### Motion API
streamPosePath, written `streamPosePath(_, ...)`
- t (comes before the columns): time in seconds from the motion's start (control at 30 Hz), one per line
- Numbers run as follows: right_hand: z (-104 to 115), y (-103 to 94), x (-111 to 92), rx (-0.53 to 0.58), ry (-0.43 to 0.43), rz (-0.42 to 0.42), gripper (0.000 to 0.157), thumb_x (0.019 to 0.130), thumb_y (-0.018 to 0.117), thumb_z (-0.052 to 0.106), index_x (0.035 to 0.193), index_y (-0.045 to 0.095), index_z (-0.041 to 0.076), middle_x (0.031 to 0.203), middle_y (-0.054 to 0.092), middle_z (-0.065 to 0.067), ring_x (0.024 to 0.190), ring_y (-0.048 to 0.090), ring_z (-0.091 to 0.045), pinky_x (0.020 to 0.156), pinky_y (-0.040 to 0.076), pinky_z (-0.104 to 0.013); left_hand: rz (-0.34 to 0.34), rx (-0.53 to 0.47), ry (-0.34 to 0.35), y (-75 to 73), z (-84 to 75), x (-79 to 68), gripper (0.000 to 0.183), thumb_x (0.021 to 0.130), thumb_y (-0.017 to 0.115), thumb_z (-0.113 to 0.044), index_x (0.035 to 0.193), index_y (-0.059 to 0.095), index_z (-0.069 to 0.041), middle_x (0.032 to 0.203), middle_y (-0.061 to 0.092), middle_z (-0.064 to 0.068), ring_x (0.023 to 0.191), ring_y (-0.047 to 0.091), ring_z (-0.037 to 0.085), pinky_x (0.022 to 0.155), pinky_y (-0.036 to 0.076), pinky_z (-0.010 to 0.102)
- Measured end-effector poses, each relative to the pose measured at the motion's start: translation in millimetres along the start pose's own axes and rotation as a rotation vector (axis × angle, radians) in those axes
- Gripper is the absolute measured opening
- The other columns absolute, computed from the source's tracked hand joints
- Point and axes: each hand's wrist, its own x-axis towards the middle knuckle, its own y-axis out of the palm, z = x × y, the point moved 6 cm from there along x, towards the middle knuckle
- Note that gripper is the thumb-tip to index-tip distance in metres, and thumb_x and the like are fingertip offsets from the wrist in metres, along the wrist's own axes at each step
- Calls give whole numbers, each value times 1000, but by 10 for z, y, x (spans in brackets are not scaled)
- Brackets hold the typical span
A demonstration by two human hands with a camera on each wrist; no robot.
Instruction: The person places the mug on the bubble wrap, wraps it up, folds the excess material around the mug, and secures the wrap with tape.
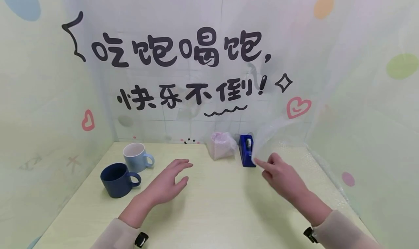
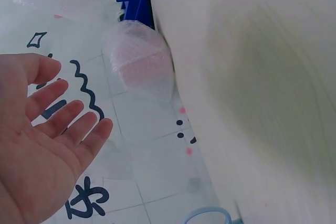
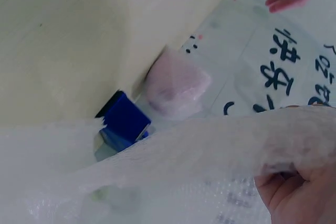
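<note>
My right hand (image 1: 284,178) pinches a sheet of clear bubble wrap (image 3: 210,142) above the table's right side. The sheet spreads across the right wrist view and covers part of the fingers there. A blue tape dispenser (image 1: 244,156) stands just beyond the fingertips in the head view. Beside it, against the back wall, sits a pink item bundled in bubble wrap (image 1: 222,147); what is inside is blurred by the wrap. Over the table's middle-left hovers my left hand (image 1: 167,183), fingers loosely spread and holding nothing, as the left wrist view also shows.
A light blue mug (image 1: 135,163) and a dark blue mug (image 1: 115,185) stand at the left, handles to the right. More bubble wrap (image 1: 327,172) lies along the table's right edge. Printed sheeting (image 1: 196,129) walls the table (image 1: 216,216) at back and sides.
</note>
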Motion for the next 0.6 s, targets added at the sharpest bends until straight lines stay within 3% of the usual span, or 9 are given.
streamPosePath(0.13,370,129,-8,-9,-195,92,53,83,85,-5,132,81,15,94,56,-1,59,38,2,49,38,-10,-36,-12,-18,-108,7,13,43,108,65,-11,150,63,-5,160,56,20,147,57,44,117,52,62)
streamPosePath(0.27,706,322,-140,-111,-404,231,52,86,88,7,135,80,23,97,56,1,59,35,3,48,34,-7,-78,-37,-12,-169,6,30,41,108,64,-8,149,64,-5,159,57,20,146,58,44,115,53,62)
streamPosePath(0.37,927,478,-299,-198,-577,285,51,83,88,13,130,80,30,101,59,3,62,39,2,48,32,-8,-90,-50,-4,-183,-8,43,40,108,63,-7,148,65,-5,158,58,19,145,59,44,115,54,62)
streamPosePath(0.5,1140,655,-496,-274,-754,256,28,82,88,19,104,83,37,98,56,6,70,41,-5,52,31,-15,-85,-62,5,-160,-51,59,39,108,64,-7,146,66,-5,157,58,18,145,59,43,115,53,62)
streamPosePath(0.6,1222,741,-588,-292,-807,201,18,85,85,23,80,75,37,98,52,7,76,42,-10,61,35,-21,-73,-75,25,-133,-108,72,38,108,63,-7,145,66,-3,157,58,18,146,58,43,116,53,62)
